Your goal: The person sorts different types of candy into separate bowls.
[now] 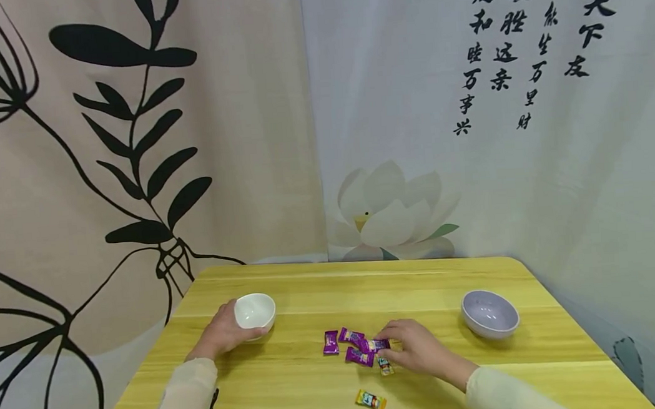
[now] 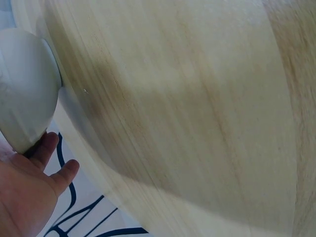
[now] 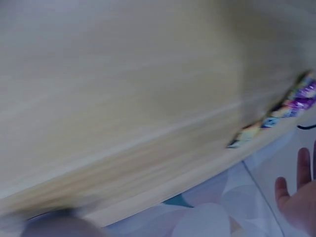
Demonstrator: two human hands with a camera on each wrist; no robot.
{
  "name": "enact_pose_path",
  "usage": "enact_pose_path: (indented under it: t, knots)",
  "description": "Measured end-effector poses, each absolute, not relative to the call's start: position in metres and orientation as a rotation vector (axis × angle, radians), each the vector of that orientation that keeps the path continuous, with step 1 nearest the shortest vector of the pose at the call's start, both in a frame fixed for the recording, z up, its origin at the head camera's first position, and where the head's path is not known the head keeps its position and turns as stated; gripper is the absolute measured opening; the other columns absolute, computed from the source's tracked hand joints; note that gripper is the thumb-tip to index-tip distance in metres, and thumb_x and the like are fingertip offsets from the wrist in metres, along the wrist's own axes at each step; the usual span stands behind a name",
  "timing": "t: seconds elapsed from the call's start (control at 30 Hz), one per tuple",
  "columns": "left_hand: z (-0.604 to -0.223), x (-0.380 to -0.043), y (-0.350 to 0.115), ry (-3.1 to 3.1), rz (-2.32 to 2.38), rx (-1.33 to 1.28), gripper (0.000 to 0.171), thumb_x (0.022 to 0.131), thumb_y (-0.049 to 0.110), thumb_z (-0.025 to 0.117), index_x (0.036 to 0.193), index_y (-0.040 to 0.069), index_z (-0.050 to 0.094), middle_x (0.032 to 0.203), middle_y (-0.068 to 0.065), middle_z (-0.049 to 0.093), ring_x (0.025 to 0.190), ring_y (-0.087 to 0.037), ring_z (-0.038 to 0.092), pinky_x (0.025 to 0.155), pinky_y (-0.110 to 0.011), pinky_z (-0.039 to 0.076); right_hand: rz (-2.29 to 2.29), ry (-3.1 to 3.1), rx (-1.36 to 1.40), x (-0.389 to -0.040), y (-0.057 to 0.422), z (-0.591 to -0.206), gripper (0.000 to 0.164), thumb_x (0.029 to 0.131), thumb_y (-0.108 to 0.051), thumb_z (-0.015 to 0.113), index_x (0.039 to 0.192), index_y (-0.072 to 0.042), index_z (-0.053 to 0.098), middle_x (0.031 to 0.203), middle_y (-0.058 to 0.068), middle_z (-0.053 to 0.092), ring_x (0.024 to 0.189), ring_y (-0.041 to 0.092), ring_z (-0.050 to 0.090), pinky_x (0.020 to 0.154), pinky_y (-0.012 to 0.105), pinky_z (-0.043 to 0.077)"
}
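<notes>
At the left of the table my left hand [image 1: 227, 331] grips a small white bowl [image 1: 257, 310], with the thumb along its near side and the other fingers behind it. In the left wrist view the bowl [image 2: 27, 89] appears side-on above two extended fingers [image 2: 66, 175]. My right hand [image 1: 418, 349] reaches over a cluster of purple-wrapped candies [image 1: 359, 357], fingertips right at the rightmost one. A yellow-and-dark wrapped candy [image 1: 385, 367] lies just below that hand's thumb. In the blurred right wrist view, the fingers [image 3: 302, 170] look extended.
A lavender bowl [image 1: 490, 314] stands at the right of the wooden table [image 1: 310, 287]. One yellow-wrapped candy [image 1: 371, 401] lies apart, nearer the front. Behind the table hangs a printed curtain [image 1: 256, 140] with plants, a flower and writing.
</notes>
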State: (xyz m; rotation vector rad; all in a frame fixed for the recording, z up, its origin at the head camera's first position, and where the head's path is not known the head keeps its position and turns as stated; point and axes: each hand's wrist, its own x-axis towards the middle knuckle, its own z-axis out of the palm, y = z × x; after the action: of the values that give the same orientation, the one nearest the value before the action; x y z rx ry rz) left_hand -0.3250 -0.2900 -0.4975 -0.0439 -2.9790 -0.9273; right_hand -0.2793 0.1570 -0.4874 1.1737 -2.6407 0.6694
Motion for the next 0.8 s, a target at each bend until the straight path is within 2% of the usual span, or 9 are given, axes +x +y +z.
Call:
enact_pose_path:
  t: [0.2, 0.4, 0.6, 0.8]
  knots:
    - [-0.496, -0.322, -0.291, -2.968, -0.923, -0.035, 0.123, 0.066, 0.061, 0.085, 0.15, -0.007, 0.025, 0.136, -0.029, 0.042, 0.119, -0.044, 0.048, 0.096, -0.06, 0.042, 0.804, -2.61, 1.015, -0.295, 0.108, -0.482, 0.012, 0.095, -0.018, 0.069, 0.101, -0.012, 0.077, 0.095, -0.009, 0.071, 0.091, 0.012, 0.066, 0.092, 0.049, 0.05]
    - [-0.492, -0.32, -0.287, -2.977, -0.899, -0.053, 0.122, 0.067, 0.059, 0.085, 0.15, -0.007, 0.025, 0.136, -0.028, 0.043, 0.115, -0.042, 0.05, 0.093, -0.059, 0.044, 0.767, -2.638, 0.956, -0.301, 0.095, -0.479, 0.011, 0.094, -0.01, 0.068, 0.101, -0.01, 0.077, 0.096, -0.002, 0.072, 0.089, 0.017, 0.067, 0.082, 0.042, 0.054]
    - [-0.496, -0.322, -0.291, -2.984, -0.902, -0.016, 0.125, 0.066, 0.063, 0.084, 0.151, -0.006, 0.023, 0.139, -0.028, 0.041, 0.118, -0.044, 0.049, 0.095, -0.06, 0.043, 0.671, -2.716, 1.043, -0.296, 0.119, -0.488, 0.014, 0.092, -0.015, 0.071, 0.103, -0.008, 0.076, 0.091, -0.003, 0.07, 0.082, 0.014, 0.066, 0.072, 0.034, 0.055]
    - [-0.499, -0.325, -0.291, -2.988, -0.904, -0.005, 0.127, 0.066, 0.065, 0.083, 0.152, -0.006, 0.022, 0.141, -0.029, 0.039, 0.121, -0.046, 0.047, 0.096, -0.062, 0.041, 0.6, -2.772, 1.067, -0.284, 0.144, -0.499, 0.02, 0.09, -0.027, 0.075, 0.101, -0.011, 0.076, 0.09, -0.004, 0.07, 0.078, 0.007, 0.062, 0.069, 0.032, 0.052]
